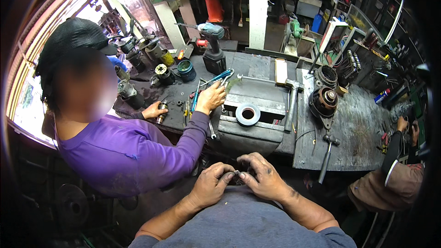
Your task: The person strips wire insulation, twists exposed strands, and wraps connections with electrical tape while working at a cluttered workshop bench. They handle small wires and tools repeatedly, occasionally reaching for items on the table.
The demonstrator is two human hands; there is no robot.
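In front of my chest, my left hand (210, 184) and my right hand (262, 177) meet, both closed in a pinch. Between the thumbs and fingertips they hold a small dark piece (237, 172), too small to tell its kind. Grime darkens the fingers of the right hand. Just beyond my hands is a bench vise (250, 136), with a roll of tape (248, 114) lying flat on top. A hammer (292, 98) rests along the vise's right side.
At left, a co-worker in a purple shirt (133, 156) reaches over wrenches and screwdrivers (195, 100). A cordless drill (213, 48) stands behind. Rightward are a motor-like part (324, 102) and another hammer (327, 151) overhanging the edge. Another person (390, 179) works far right.
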